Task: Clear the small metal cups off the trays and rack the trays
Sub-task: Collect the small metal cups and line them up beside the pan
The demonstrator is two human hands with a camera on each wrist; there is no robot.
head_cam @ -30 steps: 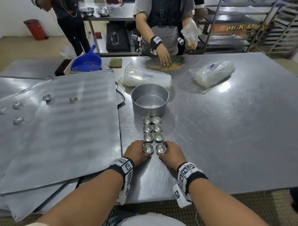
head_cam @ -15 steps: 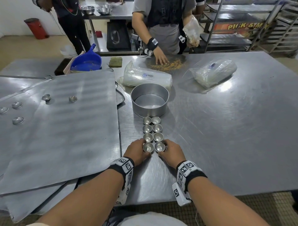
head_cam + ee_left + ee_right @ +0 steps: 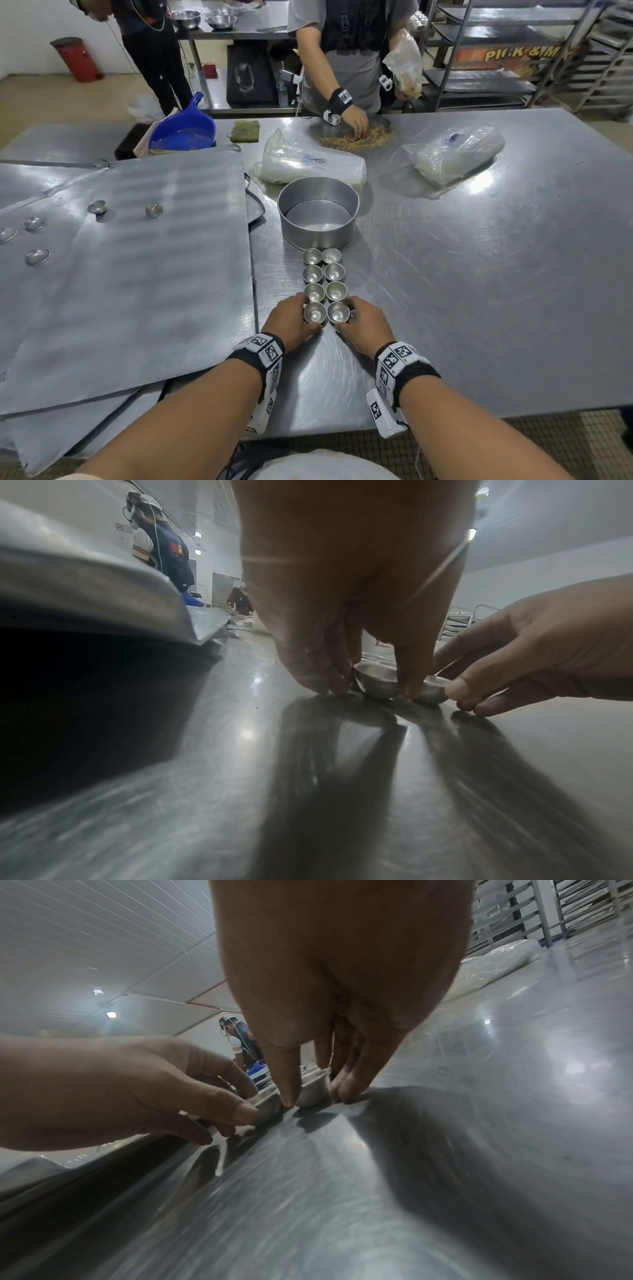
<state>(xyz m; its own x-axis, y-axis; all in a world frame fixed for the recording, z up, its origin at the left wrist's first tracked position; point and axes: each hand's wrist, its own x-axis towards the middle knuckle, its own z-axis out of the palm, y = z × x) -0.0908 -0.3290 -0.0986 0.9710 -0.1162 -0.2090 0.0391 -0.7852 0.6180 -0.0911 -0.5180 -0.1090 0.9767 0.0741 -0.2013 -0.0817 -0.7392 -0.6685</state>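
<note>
Two columns of small metal cups (image 3: 324, 274) stand on the steel table (image 3: 479, 291), running from me up to a round metal pan (image 3: 318, 212). My left hand (image 3: 298, 317) pinches the nearest left cup (image 3: 314, 312) between thumb and fingers, as the left wrist view shows at the cup (image 3: 375, 681). My right hand (image 3: 359, 317) grips the nearest right cup (image 3: 338, 311), seen from the wrist (image 3: 313, 1088). Both cups rest on the table. Flat metal trays (image 3: 137, 291) lie stacked at the left, with several cups (image 3: 154, 209) on them.
Across the table a person's hand (image 3: 356, 121) works over loose grain (image 3: 356, 138). Two plastic bags (image 3: 308, 168) (image 3: 455, 154) lie beyond the pan. A blue scoop (image 3: 185, 132) sits behind the trays. Shelving racks (image 3: 513, 51) stand at the back right.
My hands and the cups stay where they were. Only the person across the table has shifted a hand over the grain.
</note>
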